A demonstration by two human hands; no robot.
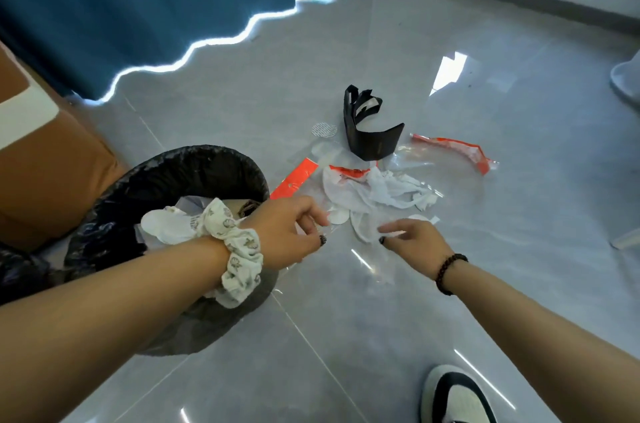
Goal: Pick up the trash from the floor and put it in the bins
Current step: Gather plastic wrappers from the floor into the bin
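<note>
A bin (194,166) lined with a black bag stands at the left and holds white pads. Trash lies on the grey floor to its right: crumpled white tissue (381,194), a torn black paper bag (370,132), a red-edged clear wrapper (457,149), a red strip (294,178) and round white pads. My left hand (291,232) pinches a clear plastic sheet (367,267) that hangs below it. My right hand (412,242) reaches over the white pieces, fingers loosely extended, touching the same plastic.
A blue curtain (156,7) hangs along the back. A brown and white cushion (38,159) sits at the far left behind the bin. A white stand base (627,80) is at the right edge. My shoe (457,395) is at the bottom.
</note>
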